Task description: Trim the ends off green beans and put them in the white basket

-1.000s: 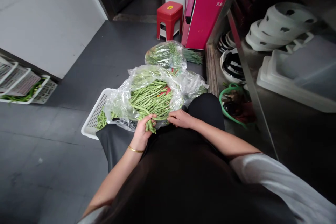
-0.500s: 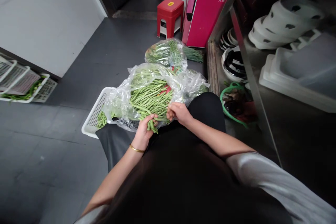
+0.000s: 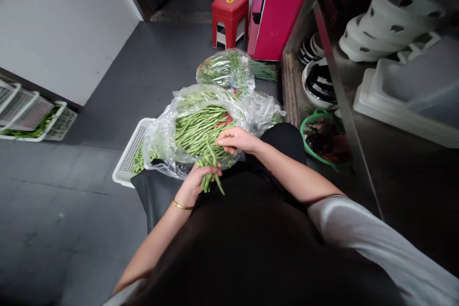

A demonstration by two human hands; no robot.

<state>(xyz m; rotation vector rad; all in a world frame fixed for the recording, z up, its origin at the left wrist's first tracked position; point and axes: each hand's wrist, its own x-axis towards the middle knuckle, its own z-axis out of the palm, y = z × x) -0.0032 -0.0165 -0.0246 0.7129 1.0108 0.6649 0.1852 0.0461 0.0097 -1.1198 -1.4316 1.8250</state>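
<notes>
My left hand (image 3: pixel 195 179) is closed around a small bunch of green beans (image 3: pixel 206 182), whose ends stick out above and below the fingers. One longer bean in the bunch stands up and hangs lower than the others. My right hand (image 3: pixel 238 140) is just up and to the right, thumb and fingertips pinched together near that bean's upper end; anything between them is too small to make out. Beneath both hands lies an open clear plastic bag (image 3: pixel 163 126) full of long green beans (image 3: pixel 195 129). A bit of red shows among them at the right.
A white perforated basket (image 3: pixel 122 167) with bean pieces sits left of the bag. Beyond lies another bag of greens (image 3: pixel 215 69), then a red stool (image 3: pixel 229 5). A green basket (image 3: pixel 306 141) and metal shelving (image 3: pixel 351 138) stand to the right, white crates (image 3: pixel 60 122) far left.
My left hand has tilted and dropped slightly, and one bean now stands upright in its bunch. My right hand has moved left and a little away from me, toward that bean's tip.
</notes>
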